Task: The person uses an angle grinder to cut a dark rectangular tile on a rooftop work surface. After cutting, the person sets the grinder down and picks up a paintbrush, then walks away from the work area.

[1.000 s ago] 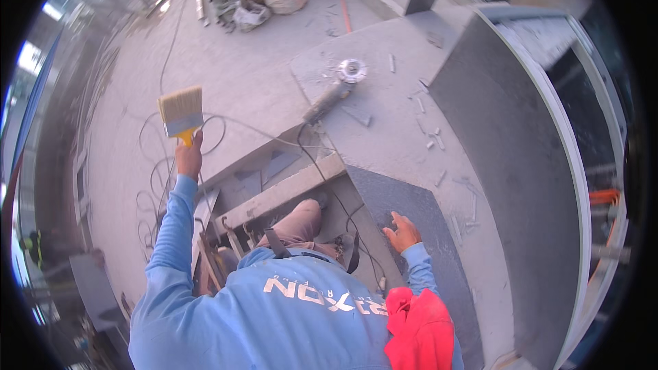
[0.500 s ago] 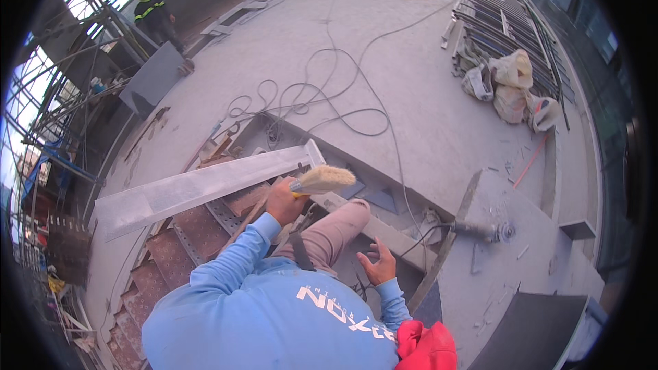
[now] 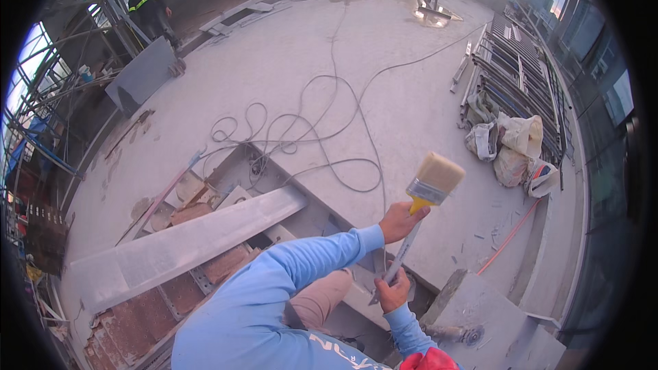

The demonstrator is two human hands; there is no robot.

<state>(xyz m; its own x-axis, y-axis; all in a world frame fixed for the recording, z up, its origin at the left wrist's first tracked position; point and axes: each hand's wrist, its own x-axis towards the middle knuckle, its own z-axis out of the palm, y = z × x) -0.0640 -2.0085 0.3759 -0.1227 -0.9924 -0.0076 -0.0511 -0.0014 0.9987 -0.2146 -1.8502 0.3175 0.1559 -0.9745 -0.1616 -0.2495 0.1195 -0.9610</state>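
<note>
My left hand (image 3: 404, 223) is closed around the yellow handle of a wide paintbrush (image 3: 439, 179), whose pale bristles point up. Just below it, my right hand (image 3: 393, 291) grips a narrow grey strip (image 3: 404, 250) that looks like a metal ruler. The strip slants up toward my left hand, and whether the left fingers touch it I cannot tell. Both hands are in front of me, above the edge of a stepped floor opening. To the left, a long pale grey panel (image 3: 185, 247) lies across the reddish-brown steps (image 3: 147, 308).
A power tool (image 3: 452, 332) rests on a grey slab (image 3: 473, 301) at right. A looped cable (image 3: 319, 140) crosses the concrete floor. Sacks (image 3: 517, 147) lie by stacked metal bars (image 3: 510, 75). A person (image 3: 147, 10) stands beside scaffolding (image 3: 51, 109), far left.
My left hand has carried the paintbrush to the right and turned its bristles upward. My right hand, open and bare before, now holds the grey strip. The view has shifted.
</note>
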